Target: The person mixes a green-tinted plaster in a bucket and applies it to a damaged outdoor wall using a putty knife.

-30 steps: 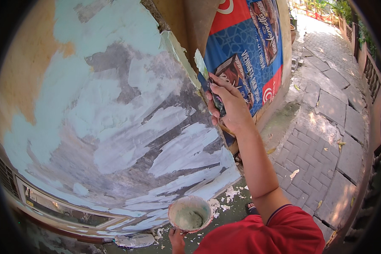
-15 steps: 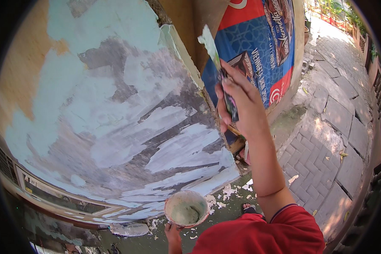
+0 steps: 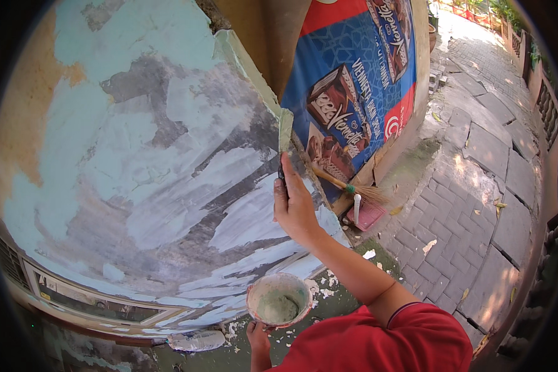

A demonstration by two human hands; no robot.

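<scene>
My right hand (image 3: 296, 201) grips a putty knife (image 3: 285, 130) by its dark handle. Its pale, putty-smeared blade lies at the broken vertical corner of the patched wall (image 3: 136, 155), which carries mint-coloured plaster over grey and yellowish areas. My left hand (image 3: 259, 335) holds a round bowl (image 3: 279, 297) at its rim, low beside the wall's foot. The bowl has light greenish putty inside.
A red and blue banner (image 3: 353, 93) hangs right of the corner, with a straw broom (image 3: 369, 192) and pink dustpan (image 3: 366, 217) below. A cracked paved path (image 3: 465, 235) runs along the right beside a railing (image 3: 545, 102). Plaster flakes and a pale sack (image 3: 195, 340) lie below.
My right hand with the knife has moved down and left, bringing the blade from out over the banner to the wall's corner. The bowl stays low in my left hand.
</scene>
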